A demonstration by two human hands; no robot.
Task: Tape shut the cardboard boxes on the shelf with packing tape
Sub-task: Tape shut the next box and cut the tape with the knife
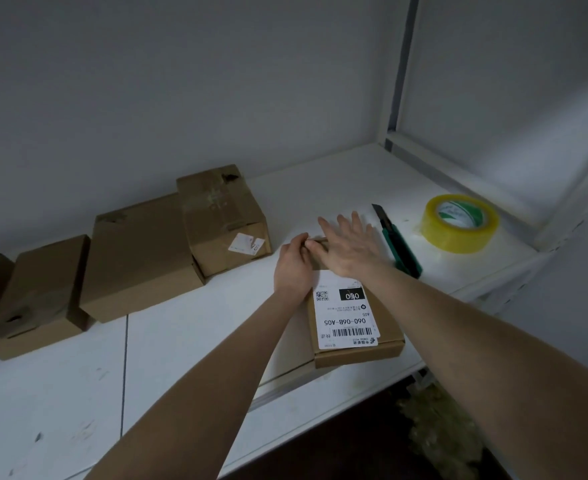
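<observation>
A flat cardboard box [386,327] with a white shipping label [346,320] lies on the white shelf [188,358] near its front edge. My left hand [294,268] grips the box's far left corner with curled fingers. My right hand [346,247] lies flat with straight fingers pressing on the far end of the box top. A roll of yellowish packing tape [458,225] stands on the shelf to the right. Between it and my right hand lies a green utility knife [398,242] with its blade out.
Several brown cardboard boxes line the back wall to the left: a taped cube [223,220], a larger one [136,261], and a smaller one [39,296]. A shelf upright [394,98] rises at the back right. Dark floor shows below the shelf edge.
</observation>
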